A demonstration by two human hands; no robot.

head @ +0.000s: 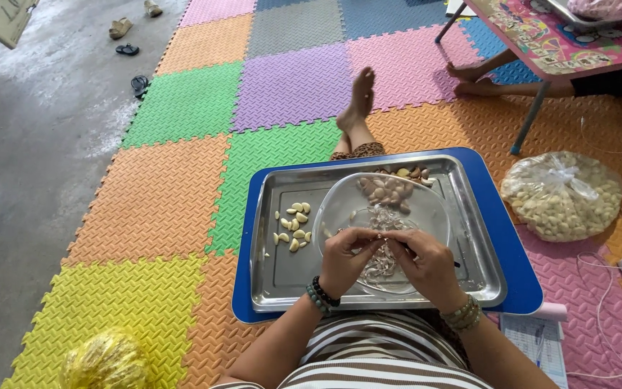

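Garlic peeling is the work in front of you, and both of your hands meet over the near half of the clear glass bowl (383,216). Your left hand (345,261) is curled narrow, fingertips pinched on a small garlic clove (378,235) at the middle. Your right hand (426,265) is closed too and touches that clove from the right; a thin dark tip shows just past it, perhaps a small blade, though too little is visible to be sure.

Keep the clove low over the bowl, so the papery skins (383,263) drop onto the pile already lying on its near side. I would judge it best to work the skin loose from one end and strip it towards the other, turning the clove with your left fingertips rather than squeezing it.

Unpeeled cloves (390,189) wait at the far side of the bowl. Peeled cloves (294,225) lie in a loose group on the left part of the steel tray (275,284), well apart from the bowl; set each finished one there and keep skins out of that group. The tray rests on a blue board (520,277) across your lap, so press lightly and keep it level.
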